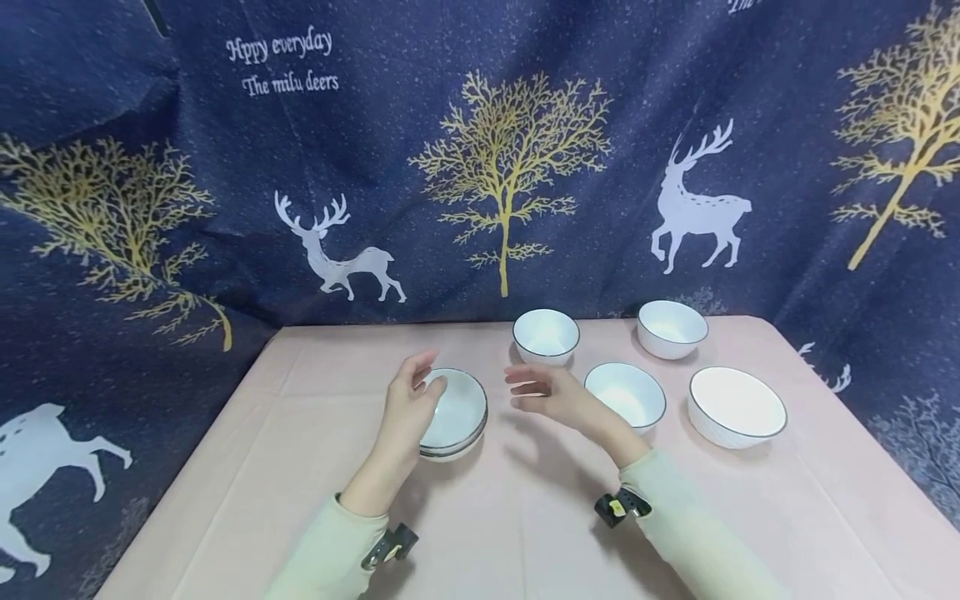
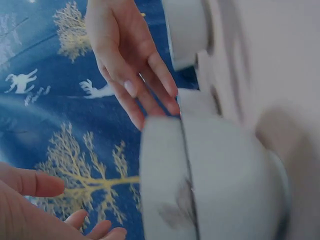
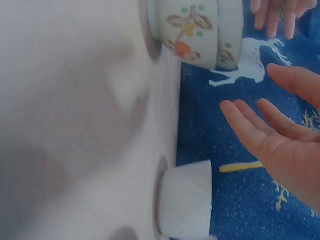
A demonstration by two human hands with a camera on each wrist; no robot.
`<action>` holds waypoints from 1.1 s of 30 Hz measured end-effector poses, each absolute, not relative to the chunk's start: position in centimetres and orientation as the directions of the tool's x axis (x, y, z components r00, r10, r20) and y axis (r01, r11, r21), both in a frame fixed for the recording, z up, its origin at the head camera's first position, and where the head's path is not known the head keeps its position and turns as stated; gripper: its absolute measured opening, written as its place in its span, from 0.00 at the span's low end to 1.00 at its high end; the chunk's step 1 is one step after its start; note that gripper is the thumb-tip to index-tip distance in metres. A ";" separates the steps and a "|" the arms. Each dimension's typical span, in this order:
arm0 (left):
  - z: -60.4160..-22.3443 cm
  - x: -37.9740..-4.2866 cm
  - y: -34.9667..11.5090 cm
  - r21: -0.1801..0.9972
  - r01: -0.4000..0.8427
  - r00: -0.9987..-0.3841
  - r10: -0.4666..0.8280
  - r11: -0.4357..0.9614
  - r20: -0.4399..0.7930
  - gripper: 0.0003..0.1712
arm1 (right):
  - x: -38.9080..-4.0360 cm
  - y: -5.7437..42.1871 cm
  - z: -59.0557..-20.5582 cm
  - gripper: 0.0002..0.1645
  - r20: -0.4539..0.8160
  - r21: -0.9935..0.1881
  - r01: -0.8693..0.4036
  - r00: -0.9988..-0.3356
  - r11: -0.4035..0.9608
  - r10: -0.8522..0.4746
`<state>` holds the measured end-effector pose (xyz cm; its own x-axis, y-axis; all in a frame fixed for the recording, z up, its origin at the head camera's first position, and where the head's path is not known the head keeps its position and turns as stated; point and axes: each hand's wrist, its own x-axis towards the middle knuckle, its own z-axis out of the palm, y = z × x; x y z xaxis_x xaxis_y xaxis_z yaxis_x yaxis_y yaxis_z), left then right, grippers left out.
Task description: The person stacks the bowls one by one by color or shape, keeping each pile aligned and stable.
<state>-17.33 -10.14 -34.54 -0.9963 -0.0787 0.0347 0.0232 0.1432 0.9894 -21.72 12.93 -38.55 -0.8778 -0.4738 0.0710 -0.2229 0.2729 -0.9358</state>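
Observation:
Two white bowls [image 1: 457, 410] with dark rims, one nested in the other, stand left of the table's middle. In the right wrist view the nested bowls [image 3: 192, 35] show a painted floral pattern on their outside. My left hand [image 1: 408, 410] hovers at their left side, fingers loosely bent and holding nothing; the left wrist view shows a gap between this hand [image 2: 35, 207] and the bowls [image 2: 225, 175]. To the right of the stack my right hand [image 1: 555, 398] is raised above the table, its fingers extended, with nothing in it. It is apart from the bowls.
Several single white bowls stand upright on the right: a back-middle bowl [image 1: 546, 335], a back-right bowl [image 1: 672, 330], a bowl behind my right forearm [image 1: 628, 396] and a larger bowl [image 1: 737, 408]. A pale pink cloth covers the table [image 1: 300, 400]. A blue patterned curtain [image 1: 450, 167] hangs behind.

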 end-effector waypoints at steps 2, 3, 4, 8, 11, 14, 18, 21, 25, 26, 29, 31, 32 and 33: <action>-34.3 -17.5 -9.2 0.993 0.032 -0.996 -0.075 0.115 0.041 0.28 | -21.6 13.5 -38.2 0.29 0.085 -0.942 -0.220 -0.886 0.252 -0.456; -34.1 -17.5 -8.7 0.994 0.036 -0.996 -0.075 0.101 0.044 0.29 | -21.5 13.9 -38.1 0.29 0.095 -0.945 -0.223 -0.889 0.241 -0.448; -34.0 -17.6 -8.1 0.995 0.040 -0.996 -0.074 0.090 0.047 0.29 | -21.4 14.2 -37.9 0.29 0.103 -0.946 -0.225 -0.892 0.233 -0.440; -33.6 -17.9 -6.2 0.998 0.028 -0.998 -0.053 0.049 0.030 0.31 | -21.4 15.6 -37.2 0.29 0.136 -0.944 -0.242 -0.904 0.222 -0.405; -33.4 -18.2 -4.7 0.999 0.042 -0.998 -0.042 0.006 0.043 0.32 | -21.6 16.9 -36.8 0.30 0.161 -0.935 -0.260 -0.918 0.240 -0.363; -33.5 -18.6 -3.4 0.998 0.056 -0.998 -0.041 -0.037 0.055 0.32 | -21.7 18.3 -36.5 0.30 0.180 -0.925 -0.277 -0.922 0.260 -0.342; -33.9 -19.4 -1.8 0.996 0.059 -0.997 -0.046 -0.065 0.056 0.33 | -21.6 20.3 -36.1 0.30 0.164 -0.919 -0.257 -0.938 0.298 -0.304; -34.2 -19.9 -0.7 0.996 0.054 -0.997 -0.054 -0.077 0.050 0.34 | -21.4 21.5 -35.8 0.30 0.157 -0.912 -0.243 -0.951 0.329 -0.267; -34.8 -20.4 0.6 0.994 0.053 -0.997 -0.063 -0.099 0.047 0.34 | -20.8 23.0 -35.5 0.31 0.146 -0.909 -0.217 -0.966 0.356 -0.216; -35.0 -20.5 0.9 0.993 0.057 -0.997 -0.066 -0.104 0.050 0.34 | -20.6 23.3 -35.5 0.32 0.150 -0.905 -0.217 -0.968 0.367 -0.203; -35.4 -20.9 1.8 0.990 0.080 -0.994 -0.089 -0.113 0.070 0.34 | -20.3 24.5 -35.5 0.32 0.182 -0.889 -0.237 -0.968 0.391 -0.172; -35.8 -21.2 2.4 0.988 0.087 -0.992 -0.107 -0.127 0.073 0.34 | -20.2 25.3 -35.7 0.32 0.224 -0.873 -0.268 -0.962 0.407 -0.153; -35.9 -21.4 2.6 0.987 0.092 -0.990 -0.120 -0.129 0.077 0.33 | -20.2 25.7 -35.8 0.31 0.256 -0.862 -0.295 -0.955 0.412 -0.148; -36.1 -21.6 2.9 0.986 0.091 -0.989 -0.130 -0.140 0.073 0.33 | -20.1 26.2 -36.0 0.31 0.268 -0.861 -0.301 -0.953 0.410 -0.137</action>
